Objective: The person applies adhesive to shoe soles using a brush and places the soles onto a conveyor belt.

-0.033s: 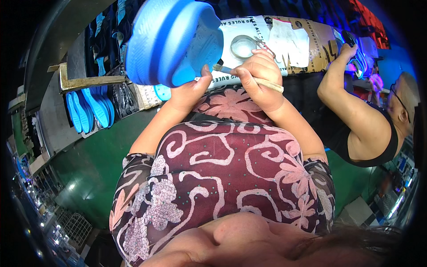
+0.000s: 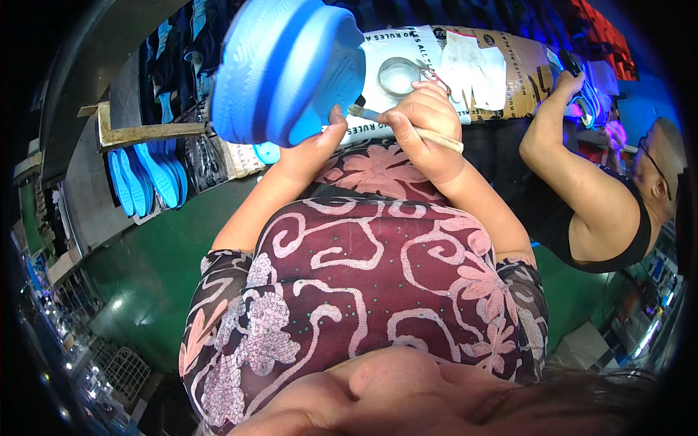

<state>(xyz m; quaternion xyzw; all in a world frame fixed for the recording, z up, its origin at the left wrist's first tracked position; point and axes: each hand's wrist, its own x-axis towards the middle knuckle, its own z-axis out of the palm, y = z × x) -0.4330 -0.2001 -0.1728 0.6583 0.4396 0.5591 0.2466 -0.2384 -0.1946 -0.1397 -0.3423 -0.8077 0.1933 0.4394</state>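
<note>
A large blue shoe sole [image 2: 273, 76] with a ridged side wall is held up at the upper left, its hollow inner side turned to the right. My left hand [image 2: 313, 152] grips its near edge; the thumb shows and the other fingers are hidden behind it. Pinched in my right hand [image 2: 430, 123] is a paintbrush [image 2: 445, 142] with a pale handle. Its bristles point left toward the sole, a small gap apart from it. Just beyond that hand, a round clear dish [image 2: 398, 77] sits on the white-covered worktop [image 2: 378, 51].
A red-handled tool [image 2: 434, 75], partly hidden, lies by the dish. Torn white paper [image 2: 480, 73] and brown cardboard [image 2: 520, 69] cover the worktop farther right. Several blue soles [image 2: 149, 178] rest at the left beside a wooden bar [image 2: 156, 131]. A co-worker's arm [image 2: 560, 145] reaches in at the right.
The blue sole has tilted and shifted slightly to the right in my left hand. My right hand and the brush have hardly moved.
</note>
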